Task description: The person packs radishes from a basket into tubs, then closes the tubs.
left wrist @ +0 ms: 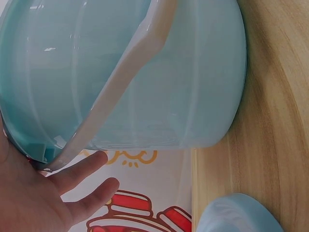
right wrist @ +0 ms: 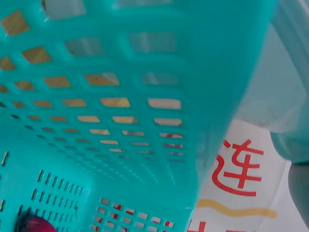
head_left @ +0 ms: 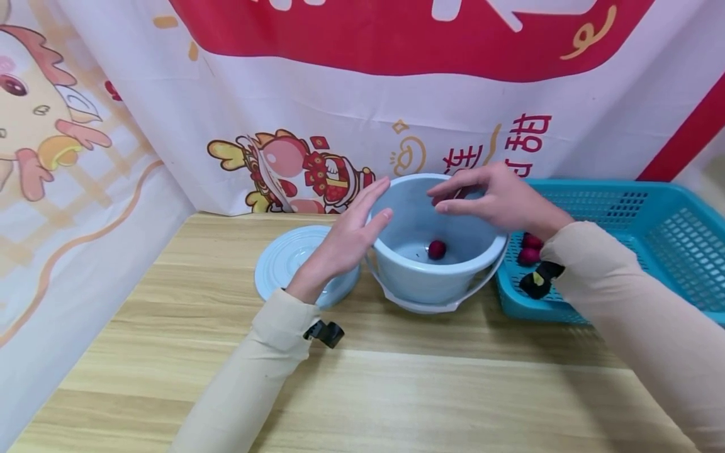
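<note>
A light blue bucket (head_left: 430, 283) stands upright on the table, its white handle (left wrist: 113, 94) hanging down the near side. One dark red, round, plum-like fruit (head_left: 437, 250) lies inside at the bottom. My left hand (head_left: 354, 233) rests against the bucket's left rim with fingers extended; in the left wrist view its fingers (left wrist: 82, 174) reach past the handle's end. Over the right part of the bucket's mouth hovers my right hand (head_left: 493, 198), thumb and index finger apart, with the inner fingers in shadow. More dark red fruits (head_left: 529, 256) lie in the teal basket (head_left: 651, 217).
A light blue lid (head_left: 277, 264) lies on the wooden table (head_left: 396, 390) left of the bucket. The basket stands close by on the bucket's right, its slotted wall (right wrist: 145, 82) filling much of the right wrist view. A printed cloth (head_left: 340, 94) hangs right behind.
</note>
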Action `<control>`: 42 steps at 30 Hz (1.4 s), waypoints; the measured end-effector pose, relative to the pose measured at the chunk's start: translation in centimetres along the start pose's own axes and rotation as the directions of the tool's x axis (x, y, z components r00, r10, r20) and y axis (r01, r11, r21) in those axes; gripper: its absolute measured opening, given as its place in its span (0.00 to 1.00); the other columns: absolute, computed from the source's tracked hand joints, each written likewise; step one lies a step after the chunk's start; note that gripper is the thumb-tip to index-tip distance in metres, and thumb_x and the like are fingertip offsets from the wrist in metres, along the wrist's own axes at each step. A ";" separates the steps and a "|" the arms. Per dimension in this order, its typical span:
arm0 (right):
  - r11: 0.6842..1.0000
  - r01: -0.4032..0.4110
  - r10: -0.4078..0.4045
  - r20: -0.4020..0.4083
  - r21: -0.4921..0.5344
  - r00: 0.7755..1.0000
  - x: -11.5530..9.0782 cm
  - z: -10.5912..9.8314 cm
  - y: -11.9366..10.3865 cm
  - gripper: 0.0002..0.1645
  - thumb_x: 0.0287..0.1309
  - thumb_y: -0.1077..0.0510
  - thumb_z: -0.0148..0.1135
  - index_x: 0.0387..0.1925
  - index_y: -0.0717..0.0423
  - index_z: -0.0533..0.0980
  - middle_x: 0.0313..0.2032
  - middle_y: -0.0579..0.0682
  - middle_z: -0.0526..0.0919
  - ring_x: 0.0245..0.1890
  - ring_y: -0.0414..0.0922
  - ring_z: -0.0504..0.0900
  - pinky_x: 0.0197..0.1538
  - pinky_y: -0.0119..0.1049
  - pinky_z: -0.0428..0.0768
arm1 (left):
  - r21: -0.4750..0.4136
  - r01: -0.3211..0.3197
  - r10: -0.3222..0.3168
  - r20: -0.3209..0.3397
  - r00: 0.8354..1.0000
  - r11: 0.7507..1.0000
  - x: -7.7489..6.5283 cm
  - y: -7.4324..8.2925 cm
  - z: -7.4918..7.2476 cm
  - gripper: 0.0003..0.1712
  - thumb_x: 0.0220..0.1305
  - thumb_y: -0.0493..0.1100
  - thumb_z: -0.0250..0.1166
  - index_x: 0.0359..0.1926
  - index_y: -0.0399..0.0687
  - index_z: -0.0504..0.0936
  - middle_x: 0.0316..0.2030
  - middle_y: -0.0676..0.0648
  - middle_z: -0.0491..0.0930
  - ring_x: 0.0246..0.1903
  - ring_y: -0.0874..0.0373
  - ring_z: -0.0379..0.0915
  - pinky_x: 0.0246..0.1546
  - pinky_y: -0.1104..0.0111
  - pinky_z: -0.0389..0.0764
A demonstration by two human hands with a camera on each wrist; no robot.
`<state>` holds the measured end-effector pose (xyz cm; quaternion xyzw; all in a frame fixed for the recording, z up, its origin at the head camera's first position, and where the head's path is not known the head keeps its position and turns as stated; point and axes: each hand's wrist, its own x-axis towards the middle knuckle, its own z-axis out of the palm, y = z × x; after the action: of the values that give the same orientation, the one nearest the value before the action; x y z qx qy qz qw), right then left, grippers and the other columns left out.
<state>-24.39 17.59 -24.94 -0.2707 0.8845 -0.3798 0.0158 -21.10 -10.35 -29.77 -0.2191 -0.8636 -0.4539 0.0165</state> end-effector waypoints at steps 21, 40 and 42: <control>0.953 -0.239 0.264 -0.126 0.185 0.956 -3.7 -6.1 7.8 0.34 0.69 0.46 0.70 0.74 0.39 0.75 0.63 0.36 0.83 0.61 0.38 0.79 0.48 0.28 0.88 | 0.007 -0.002 0.002 -0.013 1.000 1.000 0.1 -0.1 -0.2 0.36 0.83 0.56 0.48 0.85 0.58 0.54 0.86 0.56 0.48 0.86 0.57 0.42 0.84 0.46 0.52; 0.874 -0.486 0.487 0.043 -0.028 0.873 -7.2 -9.6 16.7 0.46 0.69 0.36 0.67 0.80 0.47 0.64 0.62 0.31 0.83 0.59 0.39 0.80 0.61 0.53 0.87 | -0.017 -0.002 0.002 -0.006 1.000 1.000 0.0 0.1 0.1 0.37 0.83 0.57 0.48 0.85 0.58 0.54 0.86 0.55 0.48 0.85 0.57 0.43 0.84 0.45 0.54; 0.863 -0.505 0.506 0.038 -0.036 0.862 -7.3 -9.8 17.2 0.48 0.69 0.35 0.66 0.80 0.50 0.64 0.67 0.45 0.82 0.54 0.34 0.81 0.60 0.49 0.87 | -0.015 -0.002 0.002 -0.004 1.000 1.000 0.0 0.1 0.1 0.37 0.82 0.58 0.48 0.85 0.58 0.54 0.86 0.55 0.48 0.85 0.57 0.43 0.84 0.45 0.54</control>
<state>-28.47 37.39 -31.00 -0.0386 0.9285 -0.3450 0.1318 -21.10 -10.19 -29.79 -0.2193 -0.8598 -0.4609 0.0170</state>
